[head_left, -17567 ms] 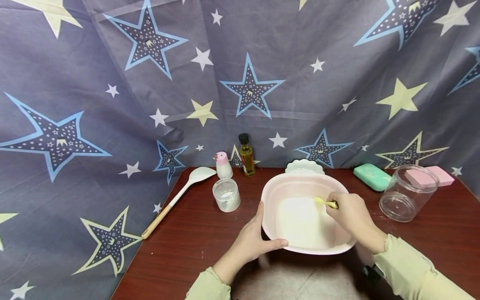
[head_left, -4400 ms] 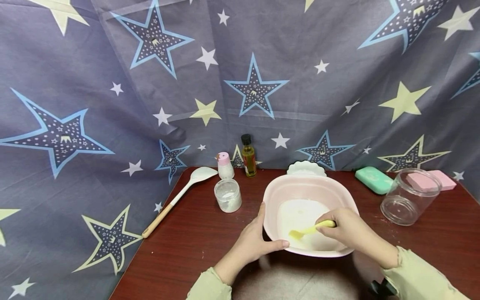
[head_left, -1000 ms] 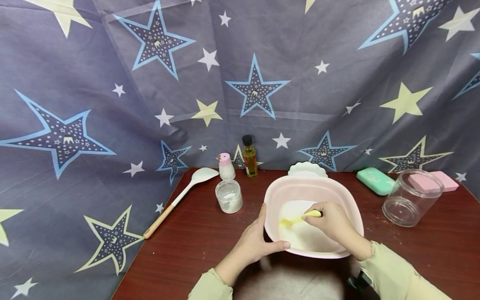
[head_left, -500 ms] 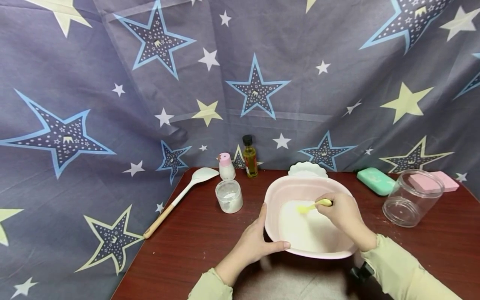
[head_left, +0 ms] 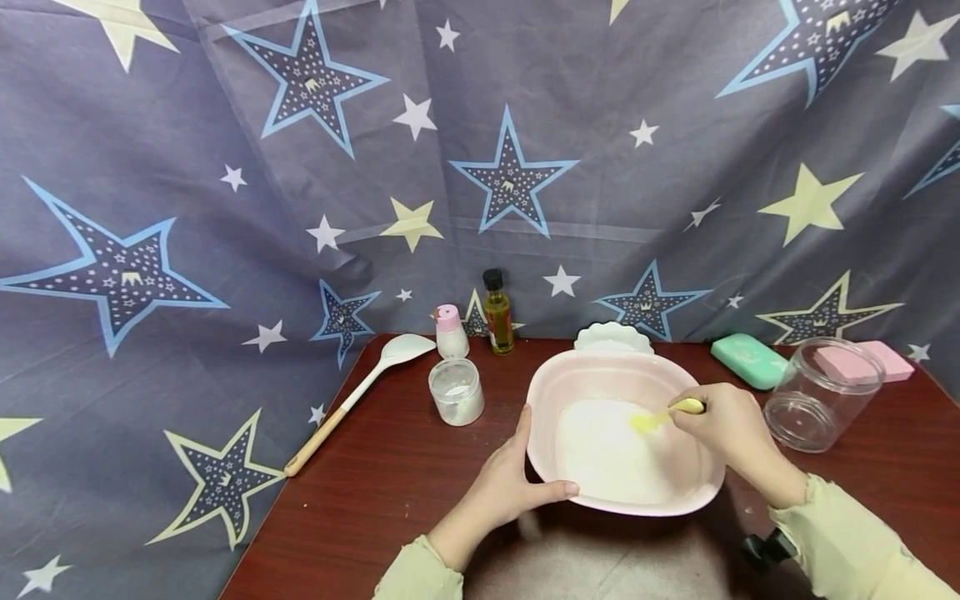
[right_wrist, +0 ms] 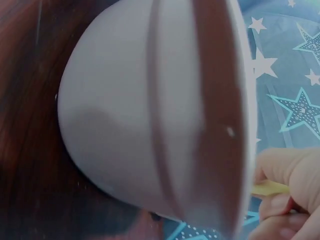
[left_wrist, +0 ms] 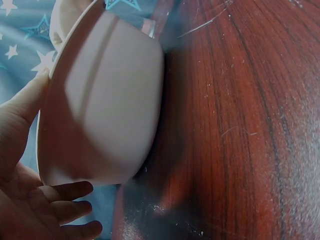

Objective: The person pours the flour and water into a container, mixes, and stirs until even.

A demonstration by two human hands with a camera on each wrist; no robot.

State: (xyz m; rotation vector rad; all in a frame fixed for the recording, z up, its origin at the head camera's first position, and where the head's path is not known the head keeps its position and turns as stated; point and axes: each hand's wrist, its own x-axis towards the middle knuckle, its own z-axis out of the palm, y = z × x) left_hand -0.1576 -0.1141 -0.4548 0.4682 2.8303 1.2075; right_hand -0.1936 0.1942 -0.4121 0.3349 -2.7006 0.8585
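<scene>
A pink basin (head_left: 600, 379) with a smooth white content (head_left: 607, 450) stands on the table. My left hand (head_left: 502, 479) holds its near left edge, thumb over the rim and fingers along the outer side. Through the left wrist view the basin's outer wall (left_wrist: 125, 95) fills the middle, with several fingers below it. Pinched in my right hand (head_left: 731, 425) is a small yellow spoon (head_left: 648, 422), its tip over the right part of the white content. The right wrist view shows the spoon handle (right_wrist: 270, 188) between thumb and fingers, the rest hidden behind the basin wall.
Left of the basin are an open clear jar of white powder (head_left: 457, 396), a pink-capped shaker (head_left: 452, 333), an oil bottle (head_left: 498, 317) and a white ladle (head_left: 352, 400). A scalloped white dish (head_left: 613, 336) stands behind; a green box (head_left: 748, 361), clear jar (head_left: 810, 408) and pink block (head_left: 885, 360) are right.
My right hand has swept the yellow spoon about inside the basin, from its left side a second ago to the right side now. The left hand keeps its hold on the rim.
</scene>
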